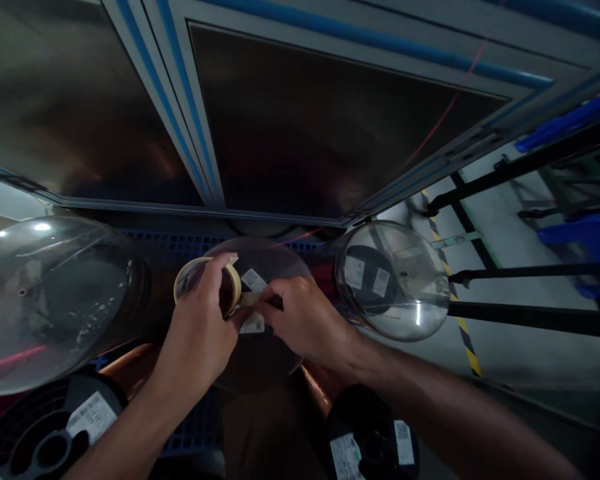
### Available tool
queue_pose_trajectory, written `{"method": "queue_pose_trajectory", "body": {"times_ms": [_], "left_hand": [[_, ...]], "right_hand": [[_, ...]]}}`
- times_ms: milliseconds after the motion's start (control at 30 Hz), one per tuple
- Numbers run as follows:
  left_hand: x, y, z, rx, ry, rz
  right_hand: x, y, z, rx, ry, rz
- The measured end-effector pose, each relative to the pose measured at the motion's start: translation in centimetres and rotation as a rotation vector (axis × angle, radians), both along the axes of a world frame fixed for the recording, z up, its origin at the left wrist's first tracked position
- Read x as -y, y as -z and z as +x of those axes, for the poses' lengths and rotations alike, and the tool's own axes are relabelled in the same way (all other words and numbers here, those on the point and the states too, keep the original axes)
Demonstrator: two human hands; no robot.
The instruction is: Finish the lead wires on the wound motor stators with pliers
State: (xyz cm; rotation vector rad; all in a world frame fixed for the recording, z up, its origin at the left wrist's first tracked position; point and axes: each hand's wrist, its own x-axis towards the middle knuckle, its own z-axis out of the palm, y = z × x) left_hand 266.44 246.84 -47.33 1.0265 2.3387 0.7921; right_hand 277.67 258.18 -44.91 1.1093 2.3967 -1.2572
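Dim overall, with a cool greyish cast. Brightest over the pale floor at the right. Glints white in spots on the left clear cover and in a short bar on the right clear cover. Softly lit on the backs of the left hand and right hand. Reflects in smeared brown patches on the left dark panel. Sinks nearly to black around the near right spool. Too soft to read on the labels; stretched toward the right edge.
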Motion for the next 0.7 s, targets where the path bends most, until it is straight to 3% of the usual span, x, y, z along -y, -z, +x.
{"method": "queue_pose_trajectory", "body": {"times_ms": [333,533,700], "left_hand": [[-0.1,-0.4,-0.1,0.062,-0.014,-0.064],[0.0,-0.2,-0.1,0.027,0.000,-0.044],[-0.1,-0.3,-0.1,0.020,-0.002,-0.035]], "right_hand": [[-0.3,-0.1,0.7,-0.066,-0.007,0.071],[-1.7,0.1,1.2,-0.082,0.003,-0.095],[-1.5,0.3,1.1,-0.092,-0.014,-0.024]]}}
